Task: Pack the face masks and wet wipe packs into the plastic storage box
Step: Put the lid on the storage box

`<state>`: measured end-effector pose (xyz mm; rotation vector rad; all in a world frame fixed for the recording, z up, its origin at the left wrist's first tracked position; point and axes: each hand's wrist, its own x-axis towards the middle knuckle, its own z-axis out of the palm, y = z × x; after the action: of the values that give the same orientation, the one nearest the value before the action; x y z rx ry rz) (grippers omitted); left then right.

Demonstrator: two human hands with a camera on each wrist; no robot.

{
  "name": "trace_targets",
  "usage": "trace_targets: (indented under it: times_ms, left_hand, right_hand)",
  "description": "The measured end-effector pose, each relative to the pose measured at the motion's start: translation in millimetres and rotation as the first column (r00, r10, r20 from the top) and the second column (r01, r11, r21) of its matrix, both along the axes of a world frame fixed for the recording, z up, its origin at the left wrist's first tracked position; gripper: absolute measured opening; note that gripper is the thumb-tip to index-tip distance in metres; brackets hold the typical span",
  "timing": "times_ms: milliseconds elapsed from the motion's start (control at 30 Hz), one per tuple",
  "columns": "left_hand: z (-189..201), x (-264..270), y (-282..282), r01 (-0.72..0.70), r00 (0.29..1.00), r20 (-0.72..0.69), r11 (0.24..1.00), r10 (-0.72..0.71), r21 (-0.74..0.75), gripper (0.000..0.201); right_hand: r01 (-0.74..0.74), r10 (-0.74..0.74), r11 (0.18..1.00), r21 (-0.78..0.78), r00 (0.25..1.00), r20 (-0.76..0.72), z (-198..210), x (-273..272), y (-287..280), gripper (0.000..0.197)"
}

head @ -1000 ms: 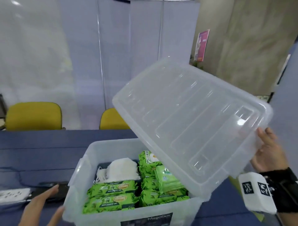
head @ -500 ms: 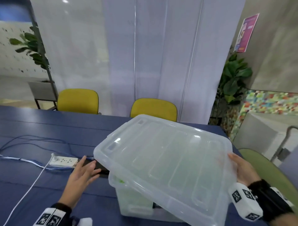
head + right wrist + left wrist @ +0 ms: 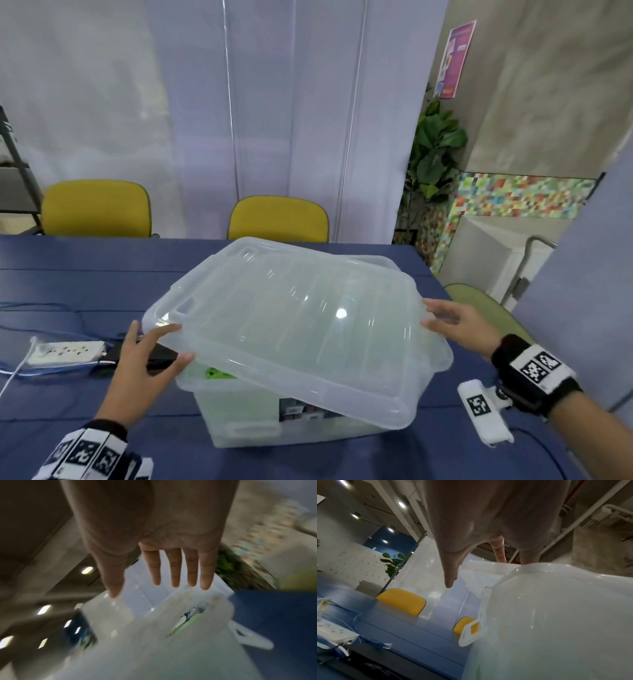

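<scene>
The clear plastic storage box stands on the blue table. Its translucent lid lies askew on top, tilted up at the left. Green wet wipe packs show through the gap under the lid's left edge, and one green pack shows blurred in the right wrist view. The face masks are hidden. My left hand touches the lid's left corner with straight fingers, thumb near the rim. At the lid's right edge my right hand has its fingers straight. The lid fills the left wrist view.
A white power strip with cables and a flat black device lie left of the box. Two yellow chairs stand behind the table, a green chair at its right end. A potted plant stands by the wall.
The lid has come down from a raised tilt onto the box. My left hand moved from the table to the lid's left corner. My right hand's grip on the lid has loosened to straight fingers.
</scene>
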<state>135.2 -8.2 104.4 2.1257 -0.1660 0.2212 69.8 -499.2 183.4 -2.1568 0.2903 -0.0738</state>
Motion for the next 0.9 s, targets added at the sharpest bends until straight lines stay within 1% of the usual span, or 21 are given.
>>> trace_targets:
  times_ms: [33, 67, 100, 167, 233, 267, 367, 433, 533, 600, 667, 733, 833, 900]
  left_hand:
    - [2, -2, -3, -0.006, 1.000, 0.001, 1.000, 0.006, 0.024, 0.053]
    - [4, -4, -6, -0.015, 1.000, 0.005, 0.999, 0.014, 0.042, 0.053]
    - [5, -6, -9, -0.019, 1.000, 0.016, 0.998, 0.018, 0.055, 0.055]
    - [8, -11, -18, -0.014, 1.000, 0.018, 0.998, 0.012, 0.066, 0.056]
    - [13, -18, -28, -0.034, 0.999, 0.025, 0.999, 0.033, 0.032, 0.049]
    - [14, -20, -31, -0.055, 0.997, 0.048, 0.998, 0.054, 0.017, 0.046]
    - [8, -27, -31, -0.080, 0.986, 0.149, 0.996, 0.074, 0.037, 0.044]
    - [2, -31, -28, -0.044, 0.987, 0.158, 0.997, 0.033, 0.067, 0.042]
    - [-1, -36, -30, 0.010, 0.985, 0.171, 0.998, -0.022, 0.068, 0.036]
    - [-4, -38, -32, 0.068, 0.975, 0.203, 0.993, -0.086, 0.096, 0.041]
    - [-10, -36, -30, 0.125, 0.969, 0.195, 0.981, -0.152, 0.148, 0.044]
    - [-16, -34, -30, 0.169, 0.961, 0.191, 0.972, -0.198, 0.162, 0.053]
    - [-18, -33, -30, 0.166, 0.963, 0.189, 0.975, -0.193, 0.150, 0.057]
    - [-19, -33, -29, 0.155, 0.960, 0.211, 0.975, -0.187, 0.159, 0.057]
  right_hand:
    - [-0.090, 0.092, 0.990, -0.104, 0.996, 0.009, 1, -10, 4, 0.094]
    - [-0.173, 0.176, 0.964, -0.202, 0.984, -0.001, 1, -20, 9, 0.093]
    - [-0.272, 0.277, 0.914, -0.300, 0.961, -0.029, 0, -29, 18, 0.087]
    - [-0.430, 0.420, 0.780, -0.455, 0.898, -0.129, -10, -45, 36, 0.080]
    - [-0.482, 0.468, 0.684, -0.548, 0.866, -0.178, -24, -52, 42, 0.078]
    - [-0.473, 0.461, 0.680, -0.560, 0.870, -0.175, -28, -53, 40, 0.078]
    - [-0.392, 0.396, 0.753, -0.529, 0.911, -0.112, -32, -50, 22, 0.078]
    - [-0.350, 0.373, 0.797, -0.492, 0.926, -0.056, -33, -47, 6, 0.079]
    - [-0.344, 0.371, 0.832, -0.435, 0.928, -0.025, -31, -39, -5, 0.077]
    - [-0.320, 0.352, 0.841, -0.437, 0.936, -0.009, -29, -37, -8, 0.075]
    - [-0.302, 0.328, 0.847, -0.437, 0.944, -0.015, -30, -38, -11, 0.078]
    - [-0.298, 0.326, 0.844, -0.446, 0.945, -0.015, -36, -41, -13, 0.077]
    - [-0.286, 0.328, 0.861, -0.420, 0.944, 0.029, -46, -43, -16, 0.073]
    - [-0.250, 0.291, 0.901, -0.354, 0.954, 0.067, -49, -41, -16, 0.068]
